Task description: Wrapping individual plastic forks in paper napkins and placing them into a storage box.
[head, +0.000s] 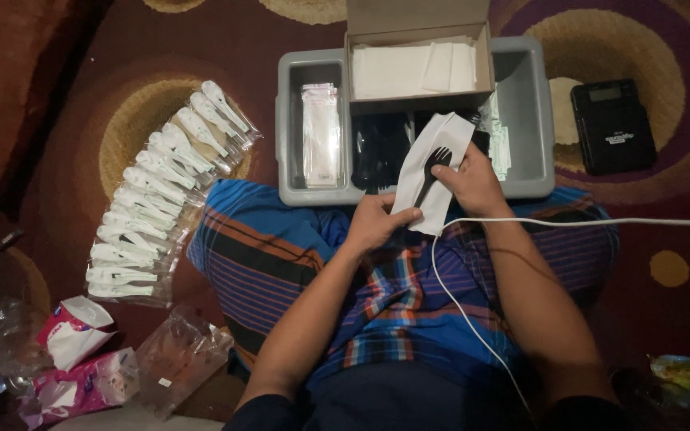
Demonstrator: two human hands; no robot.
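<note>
My left hand (377, 222) pinches the lower edge of a white paper napkin (425, 172) held over my lap. My right hand (473, 182) grips the napkin's right side and presses a black plastic fork (433, 169) against it, tines up. Both hands hover just in front of a grey plastic tray (521, 104). In the tray stands an open cardboard box (417, 48) with white napkins, and below it lie black plastic cutlery (381, 148) and a clear sachet pack (321, 132).
A long row of wrapped white cutlery packets (161, 187) lies on the patterned carpet at the left. Tissue packs (77, 359) and clear bags (181, 359) sit at the lower left. A black device (612, 126) rests at the right. A white cable (584, 222) crosses my lap.
</note>
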